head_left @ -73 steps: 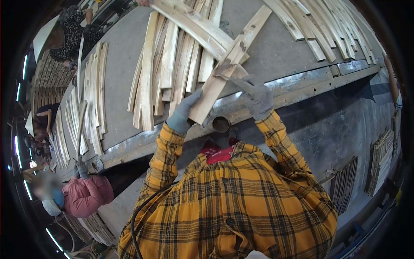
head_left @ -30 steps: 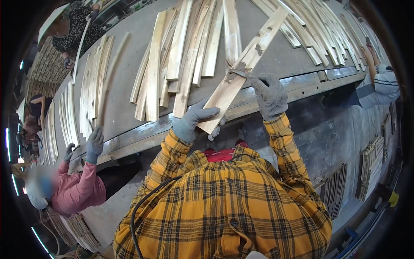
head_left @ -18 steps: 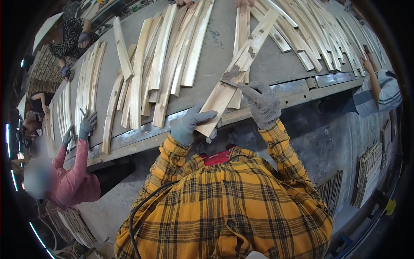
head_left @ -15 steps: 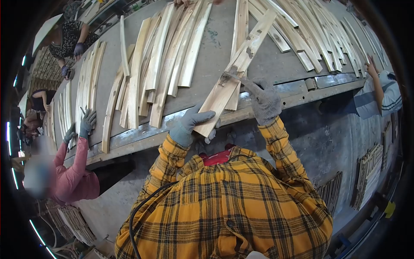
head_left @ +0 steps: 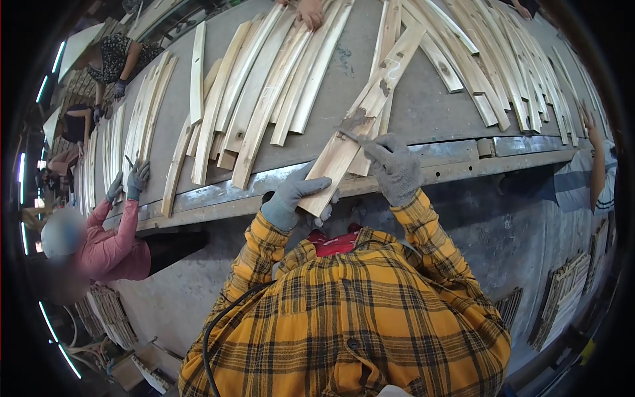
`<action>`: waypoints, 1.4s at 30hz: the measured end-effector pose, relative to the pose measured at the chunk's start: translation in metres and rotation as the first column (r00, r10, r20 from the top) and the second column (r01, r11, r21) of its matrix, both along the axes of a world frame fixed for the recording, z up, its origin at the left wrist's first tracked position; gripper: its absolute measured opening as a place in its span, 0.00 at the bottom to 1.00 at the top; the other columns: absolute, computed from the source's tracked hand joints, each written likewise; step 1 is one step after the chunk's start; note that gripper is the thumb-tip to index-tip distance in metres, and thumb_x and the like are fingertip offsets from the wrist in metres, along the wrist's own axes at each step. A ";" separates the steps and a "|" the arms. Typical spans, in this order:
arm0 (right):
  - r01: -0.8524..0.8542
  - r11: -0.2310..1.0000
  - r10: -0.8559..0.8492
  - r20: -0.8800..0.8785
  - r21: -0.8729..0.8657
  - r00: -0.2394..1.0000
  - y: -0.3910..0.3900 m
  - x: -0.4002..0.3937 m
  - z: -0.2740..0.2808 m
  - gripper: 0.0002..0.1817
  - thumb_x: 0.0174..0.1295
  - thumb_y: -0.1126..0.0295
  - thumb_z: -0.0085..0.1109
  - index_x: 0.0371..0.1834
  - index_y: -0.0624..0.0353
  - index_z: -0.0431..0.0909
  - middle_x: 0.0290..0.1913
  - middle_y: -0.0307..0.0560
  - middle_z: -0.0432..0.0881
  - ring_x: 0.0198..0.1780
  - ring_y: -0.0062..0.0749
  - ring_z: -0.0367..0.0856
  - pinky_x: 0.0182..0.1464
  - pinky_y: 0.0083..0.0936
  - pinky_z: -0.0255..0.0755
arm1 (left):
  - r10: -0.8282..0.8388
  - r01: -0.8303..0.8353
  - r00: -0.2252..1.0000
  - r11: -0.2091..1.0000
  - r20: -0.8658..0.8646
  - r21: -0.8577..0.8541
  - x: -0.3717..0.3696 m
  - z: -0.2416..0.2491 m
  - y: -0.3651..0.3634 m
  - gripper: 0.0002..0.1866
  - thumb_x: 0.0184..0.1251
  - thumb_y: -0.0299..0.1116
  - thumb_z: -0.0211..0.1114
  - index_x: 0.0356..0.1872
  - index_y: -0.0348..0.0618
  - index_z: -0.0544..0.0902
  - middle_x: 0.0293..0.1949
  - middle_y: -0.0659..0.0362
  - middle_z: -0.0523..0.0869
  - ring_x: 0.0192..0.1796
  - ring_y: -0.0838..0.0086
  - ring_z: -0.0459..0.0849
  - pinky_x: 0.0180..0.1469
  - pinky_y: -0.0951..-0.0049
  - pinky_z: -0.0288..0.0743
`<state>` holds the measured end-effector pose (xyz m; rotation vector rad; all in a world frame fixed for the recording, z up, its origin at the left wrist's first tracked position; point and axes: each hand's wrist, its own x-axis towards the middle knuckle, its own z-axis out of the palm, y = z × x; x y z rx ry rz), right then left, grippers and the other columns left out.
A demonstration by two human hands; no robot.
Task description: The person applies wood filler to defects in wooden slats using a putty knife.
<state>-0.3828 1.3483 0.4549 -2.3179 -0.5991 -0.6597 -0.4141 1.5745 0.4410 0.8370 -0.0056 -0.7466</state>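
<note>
While the long grey table (head_left: 423, 99) fills the upper frame under rows of pale wooden strips (head_left: 264, 99), one wooden slat (head_left: 360, 122) slants up from centre. Its near end is pinched in the gloved left hand (head_left: 291, 198); the gloved right hand (head_left: 393, 169) is closed on a small blade-like tool (head_left: 350, 135), scraping a dark patch, apparently mid-cleaning. Next would call for steady strokes. Bare table lies right of the slat; the metal rim (head_left: 463, 159) runs just beneath.

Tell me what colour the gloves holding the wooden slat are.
Grey, both the left hand and the right hand, seen in the head view.
</note>
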 end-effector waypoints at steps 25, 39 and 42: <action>0.093 0.992 -0.089 0.046 -0.088 0.995 -0.018 -0.004 0.005 0.15 0.49 0.75 0.61 0.41 0.46 0.83 0.32 0.37 0.78 0.33 0.32 0.79 0.32 0.25 0.74 | -0.007 -0.326 0.909 0.607 0.416 0.724 -0.005 0.017 -0.014 0.34 0.53 0.29 0.67 0.65 0.45 0.68 0.37 0.54 0.82 0.24 0.79 0.79 0.20 0.80 0.74; 0.124 0.968 -0.090 0.158 -0.218 0.983 -0.024 -0.003 0.023 0.19 0.49 0.75 0.58 0.46 0.45 0.80 0.35 0.37 0.76 0.35 0.32 0.77 0.34 0.26 0.75 | -0.239 -0.446 0.819 0.310 0.522 0.840 -0.009 0.029 -0.006 0.35 0.55 0.38 0.65 0.67 0.64 0.65 0.42 0.46 0.84 0.46 0.56 0.83 0.50 0.63 0.75; 0.202 0.945 -0.161 0.172 -0.257 0.972 -0.018 0.008 0.027 0.17 0.51 0.74 0.58 0.46 0.46 0.81 0.35 0.36 0.76 0.35 0.31 0.77 0.34 0.26 0.75 | -0.293 -0.583 0.714 0.255 0.636 0.772 -0.011 0.029 -0.003 0.35 0.55 0.34 0.64 0.67 0.65 0.65 0.40 0.47 0.84 0.45 0.56 0.83 0.49 0.63 0.76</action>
